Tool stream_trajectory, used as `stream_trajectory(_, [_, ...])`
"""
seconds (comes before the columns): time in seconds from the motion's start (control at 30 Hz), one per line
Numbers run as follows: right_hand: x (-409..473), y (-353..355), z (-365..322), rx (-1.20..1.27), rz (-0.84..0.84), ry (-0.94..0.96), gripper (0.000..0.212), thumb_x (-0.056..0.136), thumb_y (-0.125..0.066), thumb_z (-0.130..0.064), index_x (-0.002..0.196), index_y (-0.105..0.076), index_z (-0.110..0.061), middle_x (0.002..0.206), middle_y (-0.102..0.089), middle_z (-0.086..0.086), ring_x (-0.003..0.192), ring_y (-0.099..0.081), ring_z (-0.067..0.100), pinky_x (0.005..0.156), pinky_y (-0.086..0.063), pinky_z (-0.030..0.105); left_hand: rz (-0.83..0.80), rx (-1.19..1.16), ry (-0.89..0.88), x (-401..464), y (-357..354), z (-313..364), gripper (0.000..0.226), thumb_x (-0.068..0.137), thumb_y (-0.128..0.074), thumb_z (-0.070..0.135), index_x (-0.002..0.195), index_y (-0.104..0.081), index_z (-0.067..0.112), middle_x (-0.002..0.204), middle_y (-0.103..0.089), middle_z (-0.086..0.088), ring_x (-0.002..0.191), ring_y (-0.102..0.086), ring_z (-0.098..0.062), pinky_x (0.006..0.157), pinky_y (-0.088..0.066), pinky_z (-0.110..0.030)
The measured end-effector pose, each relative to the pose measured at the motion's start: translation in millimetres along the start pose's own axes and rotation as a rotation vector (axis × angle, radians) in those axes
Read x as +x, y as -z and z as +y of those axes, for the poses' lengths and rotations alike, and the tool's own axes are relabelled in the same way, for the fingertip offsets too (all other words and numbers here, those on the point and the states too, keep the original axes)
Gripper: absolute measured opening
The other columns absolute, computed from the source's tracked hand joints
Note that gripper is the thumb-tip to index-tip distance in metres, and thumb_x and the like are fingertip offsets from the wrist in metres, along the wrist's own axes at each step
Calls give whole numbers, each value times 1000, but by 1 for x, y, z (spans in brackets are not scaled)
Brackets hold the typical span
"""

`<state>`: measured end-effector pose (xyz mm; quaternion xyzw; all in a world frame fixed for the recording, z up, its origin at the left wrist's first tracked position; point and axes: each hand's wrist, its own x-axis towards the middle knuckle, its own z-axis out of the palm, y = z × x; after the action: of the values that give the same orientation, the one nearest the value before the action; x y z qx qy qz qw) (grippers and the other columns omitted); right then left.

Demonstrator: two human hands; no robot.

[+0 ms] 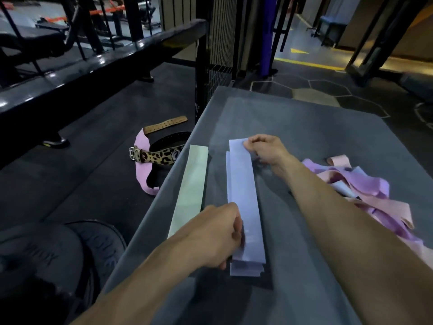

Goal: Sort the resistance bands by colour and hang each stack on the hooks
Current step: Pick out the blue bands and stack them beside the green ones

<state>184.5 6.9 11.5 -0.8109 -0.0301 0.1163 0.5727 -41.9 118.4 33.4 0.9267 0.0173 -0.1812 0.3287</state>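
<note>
A stack of pale blue bands (243,198) lies lengthwise on the grey table (316,137). My right hand (264,148) pinches the far end of the top blue band. My left hand (218,235) grips the near left edge of the same stack. A pale green band (191,191) lies flat to the left of the blue stack, parallel to it. A loose heap of purple, pink and blue bands (365,191) sits at the table's right side, partly behind my right forearm.
On the dark floor left of the table lie a pink band (141,165), a leopard-print belt (154,157), a black belt and a tan belt (165,124). A black rail and a mesh panel stand beyond. My knee shows at lower left.
</note>
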Motion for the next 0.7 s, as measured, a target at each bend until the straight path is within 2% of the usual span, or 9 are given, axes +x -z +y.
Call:
stream_trajectory(0.1, [1, -8, 15, 28, -5, -16, 10, 89, -74, -6, 88, -65, -10, 66, -56, -2, 47, -48, 2, 42, -36, 8, -47, 82, -4, 1, -2, 3, 12, 99, -45, 13, 94, -50, 22, 84, -63, -3, 62, -68, -22, 64, -59, -40])
stream_trajectory(0.2, [7, -12, 24, 4, 19, -9, 13, 86, -77, -6, 81, -67, -13, 70, -60, -3, 60, -54, 4, 54, -45, 7, -61, 141, 3, 1, -3, 4, 6, 101, -45, 16, 100, -49, 20, 89, -62, -4, 68, -64, -23, 71, -58, -44])
stream_trajectory(0.27, [12, -14, 28, -14, 36, 0, 20, 85, -77, -5, 74, -66, -17, 72, -61, -2, 66, -55, 7, 62, -47, 10, -52, 157, 4, 1, -3, 4, 4, 101, -45, 17, 104, -48, 18, 93, -61, -5, 70, -60, -22, 74, -58, -45])
stream_trajectory(0.43, [18, -17, 32, -66, 56, 29, 25, 85, -76, -4, 71, -64, -19, 67, -59, -3, 61, -53, 5, 54, -43, 3, -38, 181, 1, 2, -6, 2, 8, 101, -45, 18, 108, -49, 17, 95, -60, -6, 73, -58, -24, 72, -55, -44])
stream_trajectory(0.6, [24, -20, 38, -182, 70, 33, 19, 82, -81, -11, 75, -65, -21, 69, -62, -5, 67, -57, 10, 71, -46, 21, -44, 195, -11, 5, -14, 0, 13, 97, -47, 14, 108, -52, 18, 95, -64, -8, 78, -62, -27, 73, -57, -46])
stream_trajectory(0.7, [24, -21, 38, -216, 75, 32, 17, 80, -81, -16, 80, -65, -22, 78, -65, -5, 74, -60, 12, 74, -47, 25, -29, 216, -29, 8, -16, -3, 12, 96, -48, 16, 107, -51, 20, 94, -64, -5, 80, -63, -25, 76, -58, -47])
